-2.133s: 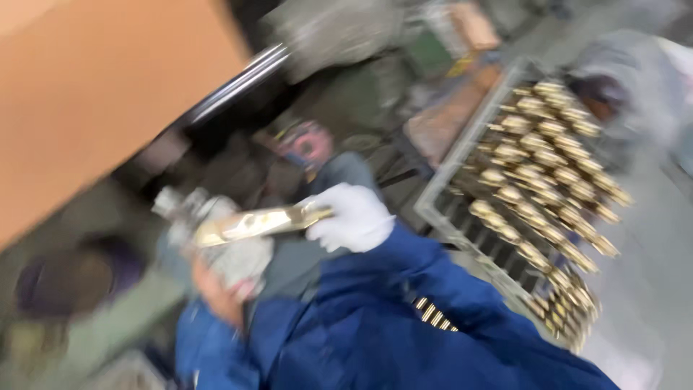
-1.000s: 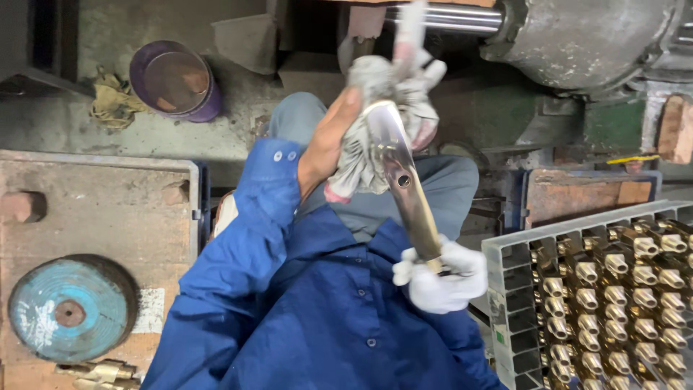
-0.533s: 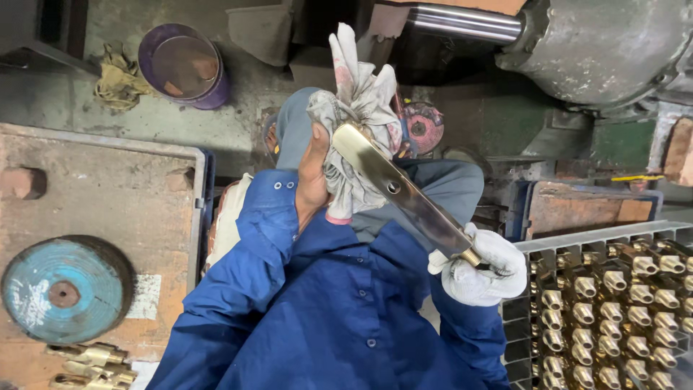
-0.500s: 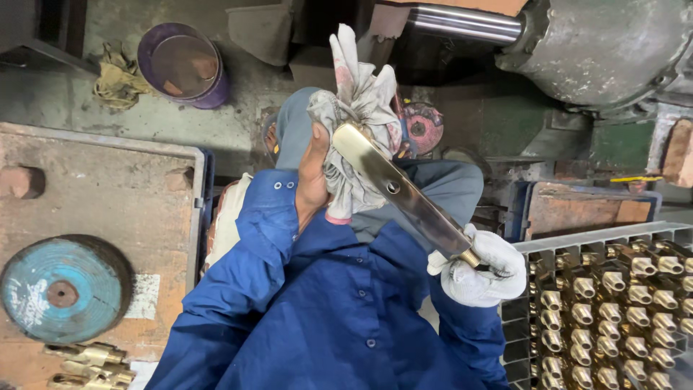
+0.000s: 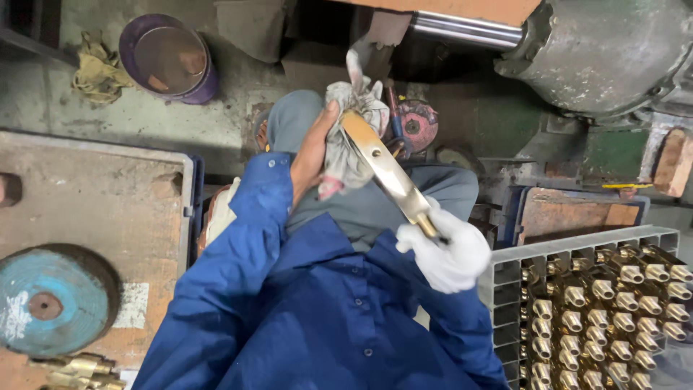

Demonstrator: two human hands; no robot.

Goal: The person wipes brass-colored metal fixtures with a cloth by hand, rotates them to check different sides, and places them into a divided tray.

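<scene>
Fingers of the bare left hand (image 5: 312, 155) are curled around a grey cloth (image 5: 346, 137), pressing it against the upper end of a long flat brass bar (image 5: 386, 172); the white-gloved right hand (image 5: 447, 253) is clenched on the bar's lower end. The bar slants across the lap. Its visible face already gleams, so wiping seems well along, though the underside is hidden. Right of the bar, a grey crate (image 5: 563, 249) holds rows of brass fittings (image 5: 606, 310)
</scene>
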